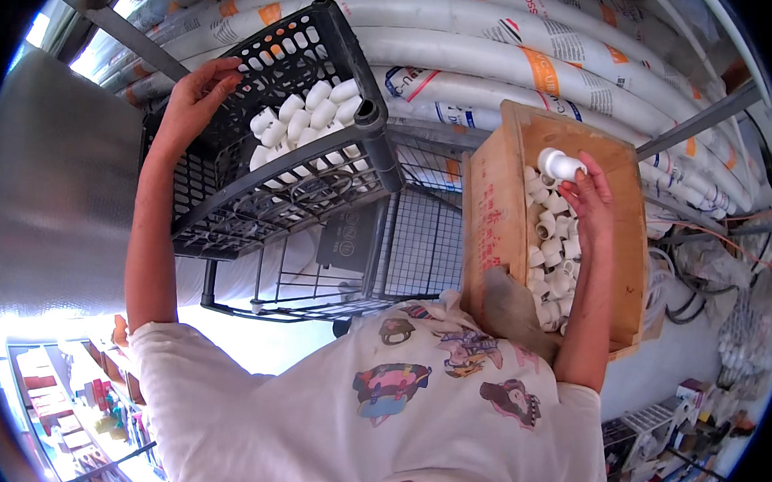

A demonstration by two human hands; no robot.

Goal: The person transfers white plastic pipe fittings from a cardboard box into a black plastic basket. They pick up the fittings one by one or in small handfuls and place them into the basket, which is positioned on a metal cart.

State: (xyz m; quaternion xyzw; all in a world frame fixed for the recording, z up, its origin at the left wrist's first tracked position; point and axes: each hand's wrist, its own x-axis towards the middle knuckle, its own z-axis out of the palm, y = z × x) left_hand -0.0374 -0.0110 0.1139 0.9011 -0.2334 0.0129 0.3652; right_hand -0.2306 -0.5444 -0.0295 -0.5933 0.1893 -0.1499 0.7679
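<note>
My right hand (591,194) pinches a white plastic pipe fitting (561,165) between thumb and fingers, raised over an open wooden box (614,255). Inside that box lie many loose white pipe fittings (551,248), several of them elbows. On the other side, my left hand (199,100) is at the upper rim of a black perforated plastic crate (276,198). Its thumb and fingertips lie before the crate's side wall; whether they grip the rim is unclear. White plastic fittings (300,126) are heaped at one end of the tilted crate.
A wire shopping cart (425,243) stands below the crate. Long wrapped white pipes (451,49) lie stacked behind, with metal bars (698,121) in front. A large silvery roll (51,187) stands at left. A grey cloth-like piece (518,309) hangs at the box's near edge.
</note>
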